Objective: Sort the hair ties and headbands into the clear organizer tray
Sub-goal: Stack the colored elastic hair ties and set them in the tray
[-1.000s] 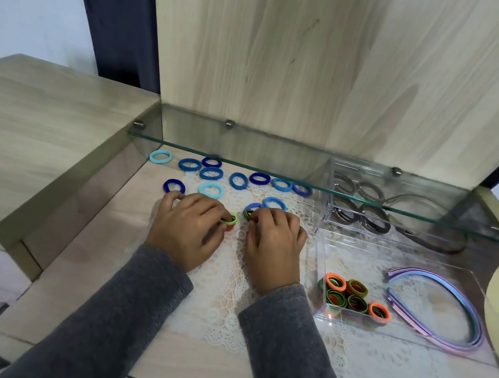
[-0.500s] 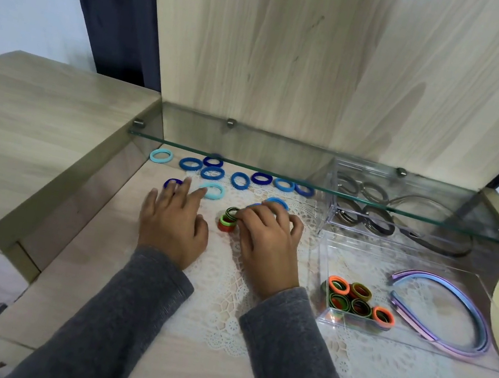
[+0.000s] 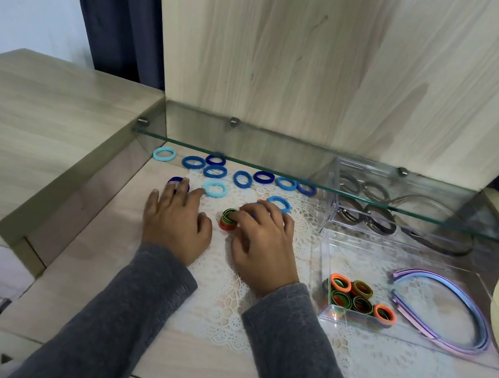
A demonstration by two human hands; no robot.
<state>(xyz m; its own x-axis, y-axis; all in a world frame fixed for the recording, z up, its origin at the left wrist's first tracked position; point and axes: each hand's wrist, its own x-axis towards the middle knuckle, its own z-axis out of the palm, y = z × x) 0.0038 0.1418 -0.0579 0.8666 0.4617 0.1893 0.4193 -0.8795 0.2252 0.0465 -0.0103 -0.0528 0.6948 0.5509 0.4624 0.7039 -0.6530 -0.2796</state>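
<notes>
A small stack of green and orange hair ties (image 3: 228,219) stands on the lace mat, and my right hand (image 3: 260,244) pinches it with curled fingers. My left hand (image 3: 174,222) lies flat beside it, fingertips on a dark blue tie (image 3: 176,180) and near a light blue tie (image 3: 214,189). Several blue ties (image 3: 242,178) lie in a row behind. The clear organizer tray (image 3: 324,268) at the right holds orange and green ties (image 3: 356,296) and purple headbands (image 3: 453,311). Its rear compartment holds dark ties and headbands (image 3: 366,216).
A glass shelf (image 3: 310,174) hangs low over the back of the table, above the blue ties and the tray's rear part. A wooden panel (image 3: 330,63) rises behind. A raised wooden cabinet top (image 3: 34,134) borders the left side.
My left hand let go of the green and orange ties and spread flat toward the blue ties. My right hand gathered the ties into a stack and holds it.
</notes>
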